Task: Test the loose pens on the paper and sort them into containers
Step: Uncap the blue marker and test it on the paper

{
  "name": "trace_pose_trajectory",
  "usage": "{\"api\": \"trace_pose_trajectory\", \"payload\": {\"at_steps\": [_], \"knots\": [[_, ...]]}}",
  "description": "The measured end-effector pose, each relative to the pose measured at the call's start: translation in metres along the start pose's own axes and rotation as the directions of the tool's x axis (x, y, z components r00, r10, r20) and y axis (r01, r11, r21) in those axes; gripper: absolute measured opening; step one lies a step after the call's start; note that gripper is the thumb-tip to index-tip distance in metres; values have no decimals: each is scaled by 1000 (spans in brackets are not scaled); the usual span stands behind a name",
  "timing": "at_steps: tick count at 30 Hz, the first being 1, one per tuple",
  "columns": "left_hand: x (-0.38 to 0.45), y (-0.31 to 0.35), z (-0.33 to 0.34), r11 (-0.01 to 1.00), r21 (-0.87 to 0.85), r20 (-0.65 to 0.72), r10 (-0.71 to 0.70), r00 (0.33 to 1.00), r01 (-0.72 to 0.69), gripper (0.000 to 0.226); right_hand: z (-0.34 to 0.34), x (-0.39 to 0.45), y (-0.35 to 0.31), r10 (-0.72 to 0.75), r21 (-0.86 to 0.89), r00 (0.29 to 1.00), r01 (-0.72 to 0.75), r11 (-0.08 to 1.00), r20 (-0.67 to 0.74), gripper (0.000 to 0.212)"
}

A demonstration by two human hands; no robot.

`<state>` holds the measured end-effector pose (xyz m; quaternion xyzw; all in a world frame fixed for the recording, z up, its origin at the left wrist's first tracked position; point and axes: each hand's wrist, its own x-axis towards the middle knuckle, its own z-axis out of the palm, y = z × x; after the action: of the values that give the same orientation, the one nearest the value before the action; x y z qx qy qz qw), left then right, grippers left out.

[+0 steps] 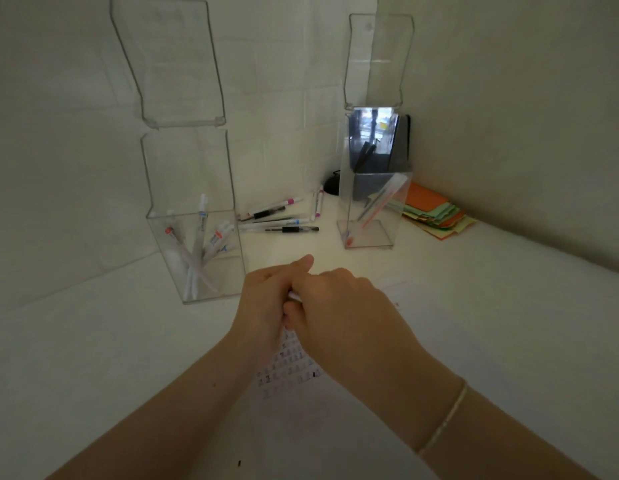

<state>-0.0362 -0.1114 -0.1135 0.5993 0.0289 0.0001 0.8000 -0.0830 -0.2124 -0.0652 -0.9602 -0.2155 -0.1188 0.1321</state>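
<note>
My left hand (pixel 266 299) and my right hand (pixel 339 306) meet over the middle of the white table, both closed around a white pen (pixel 293 295) of which only a small bit shows between the fingers. Beneath them lies the test paper (pixel 290 372) with rows of small marks. Several loose pens (pixel 284 220) lie in a pile farther back. A clear container (pixel 197 251) at the left holds several white pens. A second clear container (pixel 370 213) at the right holds one or two pens leaning inside.
A stack of orange and green paper notes (pixel 436 213) lies at the right by the wall. A dark holder (pixel 380 157) stands behind the right container, and a small black object (pixel 332 185) sits near the back wall. Both containers have tall open lids.
</note>
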Motion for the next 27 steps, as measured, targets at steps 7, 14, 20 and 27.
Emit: {"api": "trace_pose_trajectory", "payload": {"at_steps": [7,14,20,27], "knots": [[-5,1,5,997,76,16,33,999,-34,47,-6,4,5,9,-25,991,-6,1000,134,32],[1,11,14,995,-92,43,53,998,-49,34,-78,46,51,197,425,959,-267,865,201,22],[9,-20,-14,603,676,359,233,904,-424,9,-118,123,99,409,663,842,-85,744,-351,29],[18,-35,-23,374,748,477,270,836,-548,23,-66,155,121,311,320,933,-243,916,-180,42]]}}
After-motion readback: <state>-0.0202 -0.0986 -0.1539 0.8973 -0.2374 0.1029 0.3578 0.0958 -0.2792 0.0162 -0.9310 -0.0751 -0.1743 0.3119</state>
